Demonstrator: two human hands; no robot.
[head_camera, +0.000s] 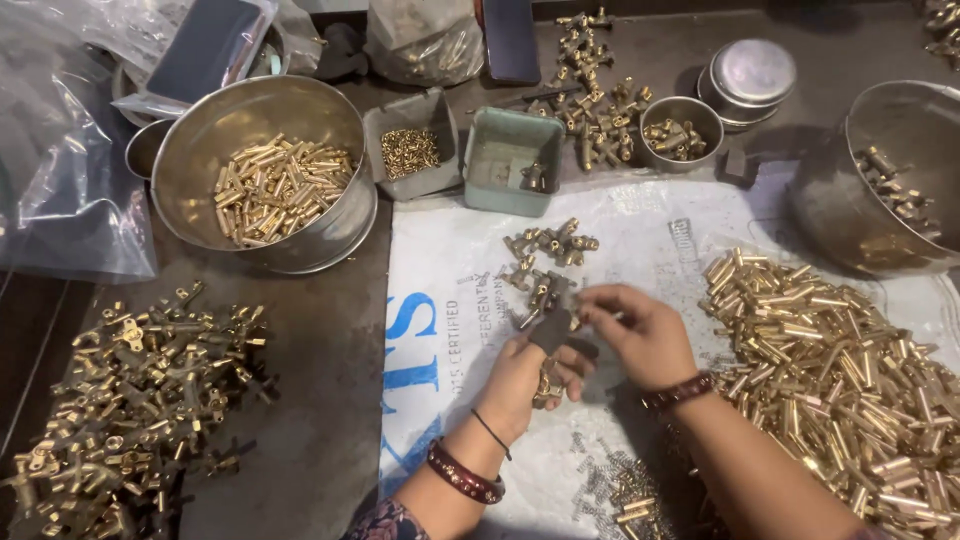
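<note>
My left hand (520, 382) is closed around several small brass fittings, with a dark flat piece (553, 330) sticking up from its fingers. My right hand (640, 330) pinches the top of that piece with thumb and fingertips, just to its right. Both hands hover over a white printed sack (450, 260) spread on the table. A small cluster of brass fittings (548, 250) lies on the sack just beyond the hands. Both wrists wear dark red bangles.
A big heap of brass tubes (830, 370) lies to the right, a heap of brass tee fittings (130, 400) to the left. A steel bowl of tubes (265, 180), two small trays (510, 155), small steel cups (685, 130) and another bowl (880, 190) stand behind. Small springs (615, 485) lie near my arms.
</note>
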